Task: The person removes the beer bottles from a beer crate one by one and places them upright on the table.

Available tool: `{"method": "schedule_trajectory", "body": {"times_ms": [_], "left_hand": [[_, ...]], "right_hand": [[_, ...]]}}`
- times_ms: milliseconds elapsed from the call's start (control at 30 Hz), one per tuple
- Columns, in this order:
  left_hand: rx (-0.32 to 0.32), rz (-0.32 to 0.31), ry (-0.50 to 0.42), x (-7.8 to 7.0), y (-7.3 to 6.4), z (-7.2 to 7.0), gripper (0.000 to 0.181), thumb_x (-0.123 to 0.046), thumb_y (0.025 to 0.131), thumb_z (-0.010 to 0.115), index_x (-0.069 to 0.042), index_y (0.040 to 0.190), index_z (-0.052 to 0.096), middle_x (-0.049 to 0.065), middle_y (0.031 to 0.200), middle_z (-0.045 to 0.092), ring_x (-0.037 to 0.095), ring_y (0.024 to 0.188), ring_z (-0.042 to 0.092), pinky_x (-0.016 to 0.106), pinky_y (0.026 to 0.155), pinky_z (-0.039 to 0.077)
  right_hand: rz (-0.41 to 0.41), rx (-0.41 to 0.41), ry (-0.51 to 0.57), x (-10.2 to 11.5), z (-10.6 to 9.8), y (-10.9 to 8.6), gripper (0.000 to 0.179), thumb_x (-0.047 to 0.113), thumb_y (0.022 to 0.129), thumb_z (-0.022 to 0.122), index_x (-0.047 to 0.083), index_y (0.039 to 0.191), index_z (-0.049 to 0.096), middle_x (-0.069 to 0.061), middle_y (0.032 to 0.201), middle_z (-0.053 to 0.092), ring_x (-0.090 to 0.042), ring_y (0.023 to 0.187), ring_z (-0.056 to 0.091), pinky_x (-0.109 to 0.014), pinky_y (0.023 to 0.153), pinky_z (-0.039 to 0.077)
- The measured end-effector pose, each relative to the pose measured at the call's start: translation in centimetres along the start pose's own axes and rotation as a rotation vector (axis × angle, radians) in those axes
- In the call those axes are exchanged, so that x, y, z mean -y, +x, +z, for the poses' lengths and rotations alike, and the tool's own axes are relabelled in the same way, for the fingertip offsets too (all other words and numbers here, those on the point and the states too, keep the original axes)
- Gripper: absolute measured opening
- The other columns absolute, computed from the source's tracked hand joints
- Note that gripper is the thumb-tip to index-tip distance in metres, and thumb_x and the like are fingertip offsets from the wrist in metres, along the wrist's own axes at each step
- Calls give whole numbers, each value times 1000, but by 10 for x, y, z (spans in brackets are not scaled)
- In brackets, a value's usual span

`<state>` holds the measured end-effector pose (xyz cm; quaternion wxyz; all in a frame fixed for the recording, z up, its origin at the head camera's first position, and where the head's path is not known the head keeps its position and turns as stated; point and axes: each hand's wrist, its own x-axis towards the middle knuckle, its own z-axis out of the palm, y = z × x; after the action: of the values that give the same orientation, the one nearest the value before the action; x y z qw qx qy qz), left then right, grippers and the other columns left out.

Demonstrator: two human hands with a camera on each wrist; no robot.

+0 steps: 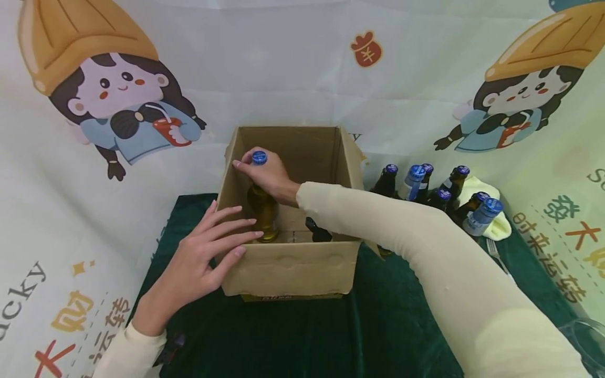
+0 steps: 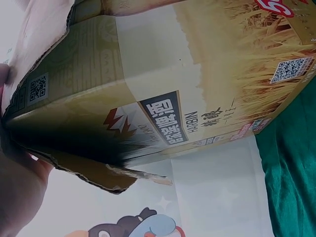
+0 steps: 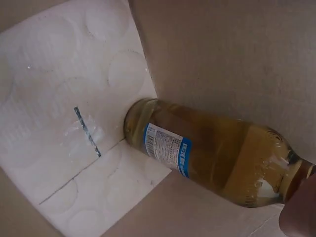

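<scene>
Inside the open cardboard box (image 1: 288,268), my right hand (image 1: 270,174) grips a beer bottle (image 1: 264,212) by the neck, just under its blue cap. The bottle is clear glass with yellowish liquid, and stands near the box's left wall. In the right wrist view, its base meets the white box floor (image 3: 54,123), and a blue and white label (image 3: 168,148) shows on its side. My left hand (image 1: 205,252) rests with fingers spread at the box's front left edge. The left wrist view shows the printed outer side of the beer carton (image 2: 153,64).
Several capped bottles (image 1: 416,181) stand to the right of the box. Beside them lie a pale yellow cloth (image 1: 500,227) and a fork (image 1: 493,248). A clear glass vessel (image 1: 586,336) is at the lower right. Dark green cloth (image 1: 302,336) covers the table; a printed curtain (image 1: 283,63) hangs behind.
</scene>
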<state>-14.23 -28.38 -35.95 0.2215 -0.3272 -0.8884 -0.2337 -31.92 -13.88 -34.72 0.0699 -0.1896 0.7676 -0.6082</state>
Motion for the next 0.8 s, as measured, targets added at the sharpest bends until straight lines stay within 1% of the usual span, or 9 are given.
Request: {"method": "schedule_trajectory", "body": {"times_ms": [67, 167, 267, 367, 467, 567, 667, 800], "left_hand": [[6, -3, -2, -1, 0, 0, 37, -14, 92, 67, -23, 127, 72, 4, 134, 68, 26, 144, 44, 55, 129, 9], [3, -3, -9, -1, 1, 1, 37, -13, 92, 67, -23, 127, 72, 3, 134, 68, 26, 144, 44, 56, 129, 9], [-1, 0, -21, -2, 2, 2, 37, -14, 92, 68, -23, 128, 72, 3, 135, 68, 26, 145, 43, 56, 129, 9], [-4, -2, -32, -2, 3, 3, 37, -14, 93, 67, -23, 128, 72, 3, 135, 68, 26, 145, 43, 54, 129, 9], [-9, -1, -39, -3, 3, 4, 36, -13, 93, 67, -22, 127, 72, 4, 135, 68, 26, 145, 43, 52, 130, 9], [-11, 6, -40, -3, 4, 4, 36, -12, 93, 66, -21, 127, 72, 4, 134, 68, 27, 144, 43, 51, 130, 9], [-13, 6, -37, -3, 4, 4, 36, -11, 93, 66, -21, 128, 72, 4, 135, 68, 27, 144, 43, 51, 130, 9], [-14, -5, -37, -4, 3, 3, 37, -12, 93, 67, -22, 129, 71, 4, 135, 68, 25, 145, 43, 51, 130, 8]], "right_hand": [[-2, -13, -11, 0, 1, -1, 20, 28, 99, 65, 12, 110, 69, -3, 105, 69, -11, 90, 61, -21, 76, 50], [8, -36, -9, 1, 1, -1, 26, 27, 102, 59, 12, 120, 71, -6, 120, 71, -15, 104, 65, -24, 88, 54], [55, -75, 35, 5, -2, 0, 31, 26, 104, 56, 13, 128, 70, -5, 131, 69, -19, 118, 65, -30, 100, 54], [114, -77, 79, 10, -9, 2, 36, 25, 104, 55, 16, 137, 65, -4, 141, 64, -20, 131, 60, -33, 110, 49], [159, -33, 73, 16, -19, 2, 38, 25, 104, 54, 19, 141, 61, -2, 147, 59, -19, 137, 55, -33, 114, 45], [173, 21, 33, 23, -32, 0, 38, 27, 104, 55, 21, 141, 62, -1, 148, 58, -20, 139, 53, -36, 116, 44], [169, 69, -3, 34, -47, -4, 37, 28, 104, 56, 22, 139, 63, 0, 147, 59, -20, 139, 52, -39, 116, 43], [135, 178, 26, 48, -70, -12, 38, 27, 105, 53, 17, 141, 61, -5, 147, 59, -22, 139, 53, -44, 115, 45]]}}
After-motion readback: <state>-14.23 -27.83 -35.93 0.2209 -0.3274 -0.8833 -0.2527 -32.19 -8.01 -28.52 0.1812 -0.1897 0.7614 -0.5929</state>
